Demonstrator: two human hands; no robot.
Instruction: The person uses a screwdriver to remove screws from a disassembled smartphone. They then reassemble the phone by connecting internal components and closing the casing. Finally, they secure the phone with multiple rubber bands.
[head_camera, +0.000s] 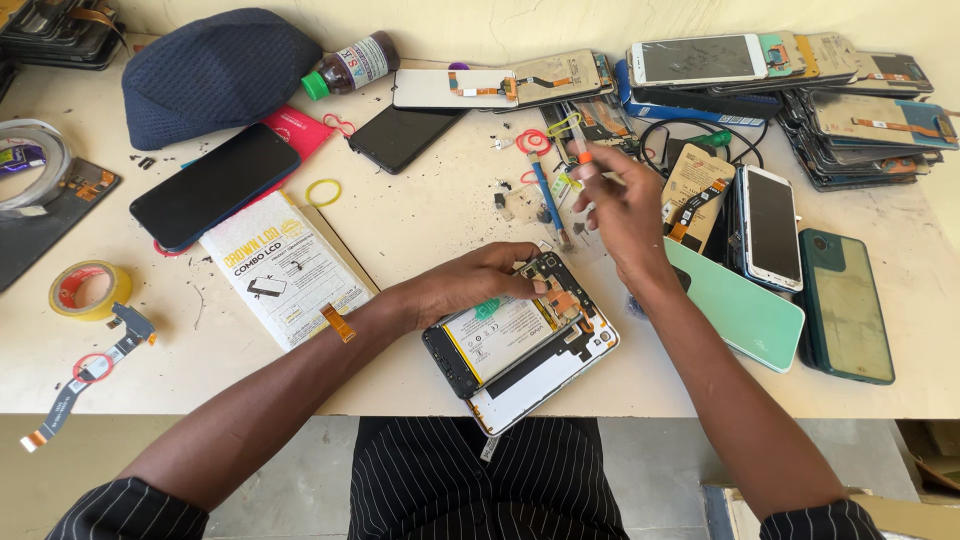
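Observation:
An opened phone (500, 345) lies near the table's front edge with its back off, battery and circuit board showing, on top of a white panel (540, 385). My left hand (470, 285) rests on the phone's upper part, fingers pressing at the board. Just above it my right hand (620, 205) is raised and holds a thin screwdriver (578, 150) with an orange-and-clear handle, its tip pointing up and away from the phone. A blue screwdriver (548, 200) lies on the table between the hands.
A mint-green back cover (745, 315), a dark green phone (845, 305) and a white-edged phone (772, 225) lie right. Stacks of screens fill the back right. A black phone (215, 185), white box (285, 270), tape roll (88, 288), blue cap (215, 70) and bottle (350, 65) are left.

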